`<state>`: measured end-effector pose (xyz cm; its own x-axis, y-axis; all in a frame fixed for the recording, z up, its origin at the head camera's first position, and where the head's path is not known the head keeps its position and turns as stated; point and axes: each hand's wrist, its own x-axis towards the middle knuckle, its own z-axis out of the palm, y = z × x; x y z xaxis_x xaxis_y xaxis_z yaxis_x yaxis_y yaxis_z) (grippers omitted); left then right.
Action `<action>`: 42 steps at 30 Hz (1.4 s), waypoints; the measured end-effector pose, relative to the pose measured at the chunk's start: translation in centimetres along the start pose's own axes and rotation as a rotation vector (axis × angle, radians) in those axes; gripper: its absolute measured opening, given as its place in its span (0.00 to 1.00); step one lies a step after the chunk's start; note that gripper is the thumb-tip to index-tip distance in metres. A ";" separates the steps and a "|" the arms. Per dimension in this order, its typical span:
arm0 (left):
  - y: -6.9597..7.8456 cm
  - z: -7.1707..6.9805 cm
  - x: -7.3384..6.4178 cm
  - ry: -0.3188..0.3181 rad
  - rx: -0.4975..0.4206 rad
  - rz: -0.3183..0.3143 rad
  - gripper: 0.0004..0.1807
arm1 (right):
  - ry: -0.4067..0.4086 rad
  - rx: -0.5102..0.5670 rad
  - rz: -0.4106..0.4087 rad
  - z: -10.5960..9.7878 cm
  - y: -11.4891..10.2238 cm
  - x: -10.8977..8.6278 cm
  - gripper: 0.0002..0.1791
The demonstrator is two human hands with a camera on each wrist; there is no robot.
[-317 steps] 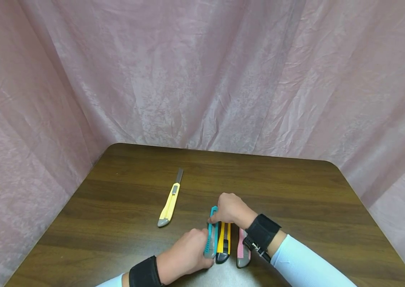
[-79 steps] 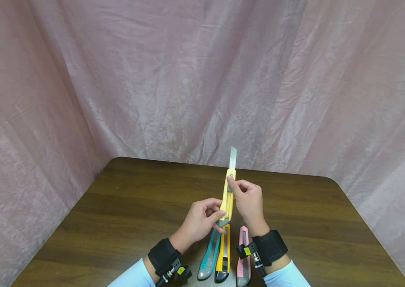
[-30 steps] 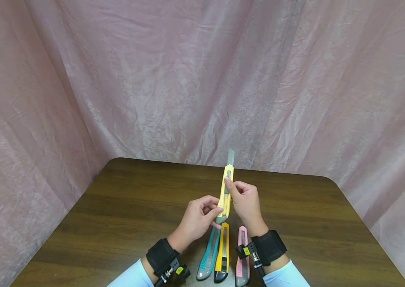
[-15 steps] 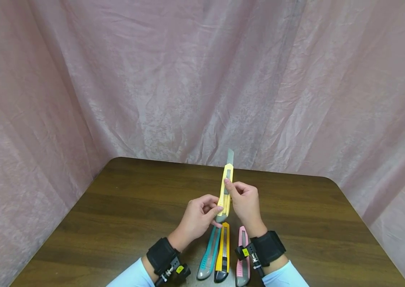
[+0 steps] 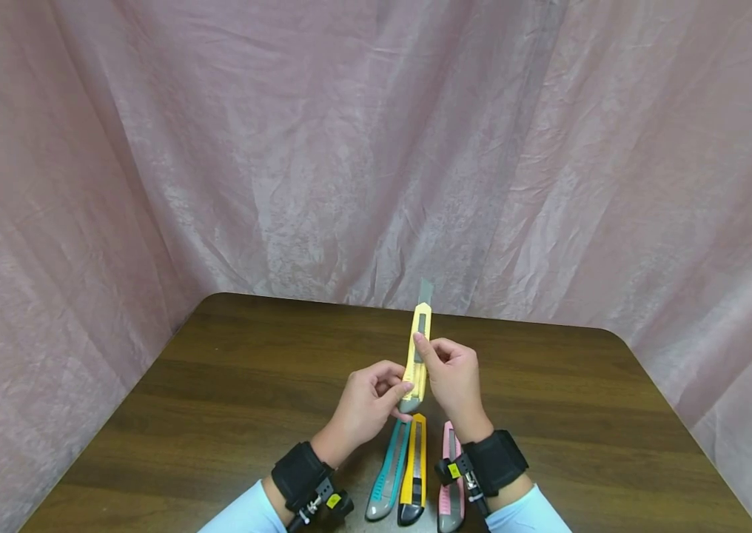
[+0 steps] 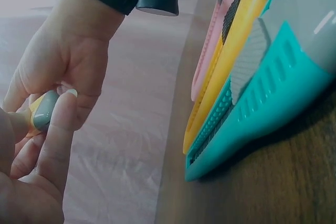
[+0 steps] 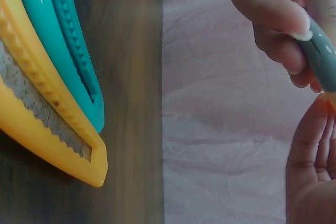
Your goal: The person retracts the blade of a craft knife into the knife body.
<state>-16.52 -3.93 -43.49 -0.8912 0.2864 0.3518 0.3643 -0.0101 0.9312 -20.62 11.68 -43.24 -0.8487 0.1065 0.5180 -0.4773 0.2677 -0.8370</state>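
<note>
A pale yellow box cutter point(image 5: 417, 374) is held up above the table, its bare blade point(image 5: 425, 291) pointing away from me. My left hand point(image 5: 363, 403) pinches the rear of its body between thumb and fingers, near the grey end cap point(image 6: 46, 109). Higher up the cutter, my right hand point(image 5: 457, 374) grips it with the thumb on the grey slider and the fingers behind. Below the hands, a teal box cutter point(image 5: 387, 474) and an orange-yellow box cutter point(image 5: 414, 474) lie side by side. A pink box cutter point(image 5: 451, 500) lies apart to their right, partly behind the wrist camera.
The dark wooden table point(image 5: 249, 385) has rounded far corners. Behind and around it hang pink curtains point(image 5: 323, 148). Black straps with small cameras are on both wrists; the right wrist camera point(image 5: 449, 469) overlaps the pink cutter in the head view.
Earlier the yellow cutter lay at the table's left while both hands were at the teal one. Since 2.6 s ago the right thumb has slid back and less blade sticks out.
</note>
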 end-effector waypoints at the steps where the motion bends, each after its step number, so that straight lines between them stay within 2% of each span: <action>1: -0.1 0.0 0.0 0.000 -0.004 0.001 0.08 | -0.001 -0.003 0.013 0.0 0.0 0.0 0.17; 4: -0.9 -0.1 0.2 0.000 -0.013 0.002 0.08 | -0.007 -0.014 0.018 0.0 0.1 0.0 0.18; 10: -2.6 -0.2 0.6 0.000 -0.023 0.010 0.07 | -0.016 0.016 -0.051 0.2 0.1 -0.1 0.15; 19: -2.4 -0.3 0.5 0.001 -0.030 0.004 0.08 | -0.026 -0.009 0.015 0.1 -0.3 -0.2 0.19; 20: -2.3 -0.3 0.5 -0.001 -0.030 0.003 0.08 | -0.030 -0.007 0.013 0.0 -0.8 -0.4 0.19; 25: -2.3 -0.3 0.5 -0.007 -0.019 0.014 0.07 | -0.041 0.013 -0.040 0.0 -0.8 -0.4 0.18; 28: -2.4 -0.3 0.6 -0.002 -0.016 0.020 0.07 | -0.045 0.011 -0.060 0.1 0.3 -0.3 0.16; 37: -2.7 -0.4 0.5 0.002 -0.007 0.023 0.06 | -0.089 -0.086 -0.010 -0.2 0.5 -0.1 0.17; 42: -2.8 -0.6 0.5 0.009 -0.011 0.007 0.07 | -0.138 -0.051 -0.026 -0.1 0.3 0.0 0.17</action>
<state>-18.10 -4.38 -45.85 -0.8909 0.2780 0.3592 0.3678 -0.0226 0.9296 -20.73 11.85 -43.52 -0.8611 -0.0324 0.5074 -0.4903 0.3172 -0.8118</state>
